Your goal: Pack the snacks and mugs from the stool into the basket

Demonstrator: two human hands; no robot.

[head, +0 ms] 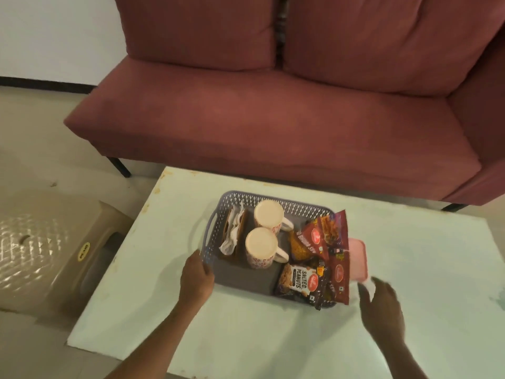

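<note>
My left hand (197, 274) has its grip closed on the near-left rim of the grey basket (216, 231); my right hand (381, 305) hangs open and blurred beside the basket's right end, holding nothing. The basket sits on the white table (410, 269) and holds two upturned mugs (262, 247), napkins (232, 236), a salted peanuts packet (296, 277) and red snack packets (332, 236). The beige stool (54, 250) stands to the left.

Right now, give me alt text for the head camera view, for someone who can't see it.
A grey basket on a white table holds two upside-down mugs, napkins and snack packets. The left hand touches its near-left rim; the right hand hovers open beside it. A red sofa stands behind, a tan stool to the left.
</note>
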